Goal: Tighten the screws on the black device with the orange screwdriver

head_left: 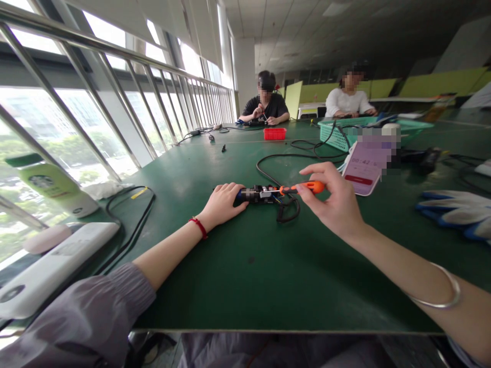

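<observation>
The left hand (228,199) curls over one end of a small black opened electric tool (263,194) on the green table (245,276), hiding that end under the palm and fingers; the metal cylinder and a few thin wires show beyond it, too small to trace. The right hand (333,197) lightly pinches the orange-and-black handle of a screwdriver (315,187) between thumb and fingers, though some of the fingers' contact is hidden behind the handle; its shaft points into the tool, and the exact spot where the tip meets it cannot be made out. A black cord loops beside the tool. A blocky blur covers part of the upright phone (364,166) and some of the things behind it, and the frame cuts off the white-and-blue gloves (460,209) and the white device (65,260) at the edges. Farther back, cables hang over the rim of a green perforated basket (330,135), its other contents unclear; the inside of the red tray (275,134) is too small to read. A green-and-white bottle (48,181) leans at left, its dark green cap on. Two people sit at the far side, faces blurred.
</observation>
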A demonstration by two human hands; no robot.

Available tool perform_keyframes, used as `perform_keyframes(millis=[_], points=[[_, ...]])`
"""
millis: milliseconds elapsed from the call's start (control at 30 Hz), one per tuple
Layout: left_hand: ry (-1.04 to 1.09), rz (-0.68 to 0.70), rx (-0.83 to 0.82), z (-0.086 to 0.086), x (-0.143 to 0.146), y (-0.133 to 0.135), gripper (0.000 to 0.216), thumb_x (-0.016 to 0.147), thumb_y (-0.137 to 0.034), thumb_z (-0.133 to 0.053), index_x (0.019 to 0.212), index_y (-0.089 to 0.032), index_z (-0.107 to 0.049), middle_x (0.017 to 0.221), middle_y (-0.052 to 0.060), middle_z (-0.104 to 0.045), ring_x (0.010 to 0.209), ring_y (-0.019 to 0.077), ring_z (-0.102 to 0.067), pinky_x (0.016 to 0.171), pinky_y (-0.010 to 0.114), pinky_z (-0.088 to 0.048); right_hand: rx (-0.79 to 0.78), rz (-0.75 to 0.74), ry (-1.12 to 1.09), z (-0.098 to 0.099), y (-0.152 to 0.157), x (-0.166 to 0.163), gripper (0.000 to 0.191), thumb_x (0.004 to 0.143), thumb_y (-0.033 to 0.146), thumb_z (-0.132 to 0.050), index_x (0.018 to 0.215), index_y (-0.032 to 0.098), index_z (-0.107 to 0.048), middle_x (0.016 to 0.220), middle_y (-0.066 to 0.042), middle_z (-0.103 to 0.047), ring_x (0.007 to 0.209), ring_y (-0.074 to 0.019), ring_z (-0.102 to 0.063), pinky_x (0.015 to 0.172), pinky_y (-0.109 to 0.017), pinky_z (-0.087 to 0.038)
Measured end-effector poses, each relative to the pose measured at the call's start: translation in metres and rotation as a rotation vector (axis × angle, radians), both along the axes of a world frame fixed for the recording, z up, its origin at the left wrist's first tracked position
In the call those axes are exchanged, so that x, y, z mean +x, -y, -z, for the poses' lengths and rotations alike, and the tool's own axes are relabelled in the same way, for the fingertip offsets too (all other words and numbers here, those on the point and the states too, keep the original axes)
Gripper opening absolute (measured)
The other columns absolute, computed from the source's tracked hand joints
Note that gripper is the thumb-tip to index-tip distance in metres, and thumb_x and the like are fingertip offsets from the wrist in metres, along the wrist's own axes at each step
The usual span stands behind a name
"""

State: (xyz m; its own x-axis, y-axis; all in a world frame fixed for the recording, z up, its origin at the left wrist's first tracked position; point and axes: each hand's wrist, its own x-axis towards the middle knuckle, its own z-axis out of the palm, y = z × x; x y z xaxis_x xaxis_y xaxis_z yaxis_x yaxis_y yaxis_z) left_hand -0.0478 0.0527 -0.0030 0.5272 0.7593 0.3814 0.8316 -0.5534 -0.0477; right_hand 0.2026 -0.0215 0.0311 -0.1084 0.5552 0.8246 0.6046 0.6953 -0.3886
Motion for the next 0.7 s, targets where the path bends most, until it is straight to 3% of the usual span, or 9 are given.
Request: perform_keyframes(millis=[100,233,467,633,700], points=[[0.005,-0.002,-0.002,-0.0004,0.0003,0.0003,0.038,0.085,-0.042,-0.045,0.115,-0.020,-0.052,0.108,0.007,-0.060,0.100,0.0242,-0.055,0.091,0.039,-0.039,-0.021,-0.010,-0.010,0.0003,0.0001,-0.0002,0.019,0.081,0.033,-0.058,0.096,0.023,-0.053,0.075,-0.001,-0.061,0.073,-0.0183,-0.062,0.068,-0.031,-0.048],[0.018,0.003,-0.006,-0.0004,0.0001,0.0001,0.037,0.084,-0.041,-0.046,0.114,-0.020,-0.052,0.109,0.007,-0.060,0.101,0.0246,-0.055,0.093,0.039,-0.039,0.072,-0.034,-0.048,0.0015,-0.0011,-0.0004,0.033,0.079,0.024,-0.057,0.110,0.023,-0.048,0.088,-0.003,-0.061,0.084,-0.0190,-0.062,0.077,-0.033,-0.049],[-0.013,-0.014,0.005,-0.0005,-0.0001,0.0008,0.041,0.079,-0.036,-0.049,0.116,-0.018,-0.051,0.108,0.008,-0.060,0.100,0.0253,-0.054,0.092,0.039,-0.039,-0.073,0.051,-0.072,0.0020,0.0005,-0.0011,0.026,0.080,0.030,-0.058,0.104,0.022,-0.051,0.057,0.006,-0.053,0.056,-0.0147,-0.057,0.060,-0.028,-0.046],[-0.014,-0.012,0.006,-0.0009,0.0007,0.0019,0.041,0.080,-0.037,-0.049,0.116,-0.018,-0.052,0.108,0.007,-0.061,0.099,0.0247,-0.055,0.092,0.038,-0.040,0.055,-0.006,-0.094,0.0027,-0.0030,-0.0005,0.038,0.076,0.021,-0.059,0.112,0.021,-0.047,0.078,0.000,-0.060,0.076,-0.0177,-0.063,0.072,-0.032,-0.049],[-0.010,-0.013,0.008,-0.0007,0.0007,0.0019,0.041,0.080,-0.038,-0.049,0.116,-0.019,-0.052,0.108,0.007,-0.061,0.100,0.0247,-0.055,0.092,0.038,-0.040,0.048,0.001,-0.074,0.0025,-0.0026,-0.0005,0.034,0.077,0.023,-0.060,0.109,0.022,-0.049,0.076,0.000,-0.060,0.075,-0.0178,-0.062,0.072,-0.032,-0.049]])
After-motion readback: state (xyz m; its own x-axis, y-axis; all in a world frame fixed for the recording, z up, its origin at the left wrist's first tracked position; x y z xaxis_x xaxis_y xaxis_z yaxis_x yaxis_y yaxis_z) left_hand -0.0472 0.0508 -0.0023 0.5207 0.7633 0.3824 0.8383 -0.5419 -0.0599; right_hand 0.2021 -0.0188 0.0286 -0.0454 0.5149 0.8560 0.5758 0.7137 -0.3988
